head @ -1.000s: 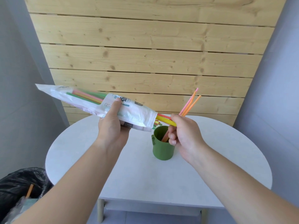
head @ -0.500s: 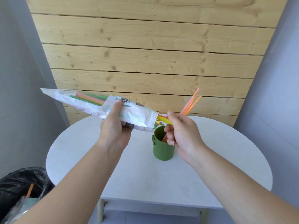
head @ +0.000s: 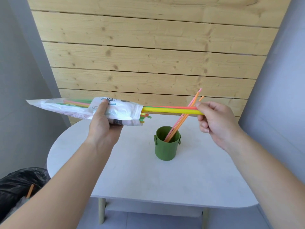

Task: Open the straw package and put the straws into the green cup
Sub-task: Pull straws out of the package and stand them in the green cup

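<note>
Green plastic is forming the cup [head: 166,146], which is standing upright on the white tabletop [head: 132,171]. Pink and orange straws [head: 181,121] are leaning inside the cup, tilting past its right rim. Above and to the left of the cup, the straw package [head: 118,111] is being held roughly level by the left hand [head: 104,128]. That hand's grip is being clamped round the package's middle, thumb on top. Yellow and red straws [head: 171,110] are sticking out of the package's open end, directly above the cup. Their tips are being pinched in the grip of the right hand [head: 216,123], above and right of the cup. A black bin bag [head: 19,182] is lying far down-left of the cup.
</note>
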`<state>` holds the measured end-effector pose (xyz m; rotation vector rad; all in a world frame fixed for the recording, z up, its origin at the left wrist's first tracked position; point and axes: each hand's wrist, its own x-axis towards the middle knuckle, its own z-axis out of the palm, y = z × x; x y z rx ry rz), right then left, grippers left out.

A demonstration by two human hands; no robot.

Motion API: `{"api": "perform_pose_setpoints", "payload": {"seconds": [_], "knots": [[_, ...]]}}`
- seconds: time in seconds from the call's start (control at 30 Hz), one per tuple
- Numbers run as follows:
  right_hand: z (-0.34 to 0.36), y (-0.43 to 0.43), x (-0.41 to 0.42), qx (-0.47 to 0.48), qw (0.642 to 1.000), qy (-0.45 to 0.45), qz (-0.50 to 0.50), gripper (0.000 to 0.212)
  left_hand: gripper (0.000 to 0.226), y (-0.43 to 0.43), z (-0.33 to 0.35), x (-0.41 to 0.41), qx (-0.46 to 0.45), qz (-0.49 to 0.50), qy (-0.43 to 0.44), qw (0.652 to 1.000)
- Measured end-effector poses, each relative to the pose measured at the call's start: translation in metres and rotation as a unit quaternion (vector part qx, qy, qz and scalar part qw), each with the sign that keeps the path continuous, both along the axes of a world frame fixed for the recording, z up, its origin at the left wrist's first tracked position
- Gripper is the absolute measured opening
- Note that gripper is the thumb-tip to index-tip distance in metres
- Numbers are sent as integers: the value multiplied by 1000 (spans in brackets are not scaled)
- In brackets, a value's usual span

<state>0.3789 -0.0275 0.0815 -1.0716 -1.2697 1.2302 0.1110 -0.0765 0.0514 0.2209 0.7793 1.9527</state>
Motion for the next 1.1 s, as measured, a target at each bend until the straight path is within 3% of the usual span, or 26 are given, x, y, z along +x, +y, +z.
{"api": "perform_pose_setpoints", "payload": {"seconds": [0.2, 0.4, 0.6, 0.83, 1.1], "knots": [[10, 13, 44, 22, 999, -18, -26, 16, 40, 1, -2, -7, -8, 19, 0, 1000], [8, 23, 81, -9, 996, -66, -55, 13, 42, 2, -6, -7, -12, 23, -1, 1000], [12, 20, 91, -13, 981, -188, -40, 16, 37, 4, -6, 1, -4, 8, 7, 1000], [25, 20, 94, -2, 972, -230, -50, 22, 18, 5, -10, 5, -10, -4, 21, 1000], [25, 21, 71, 13, 967, -253, -35, 19, 16, 5, -13, 11, -14, -21, 42, 999]]}}
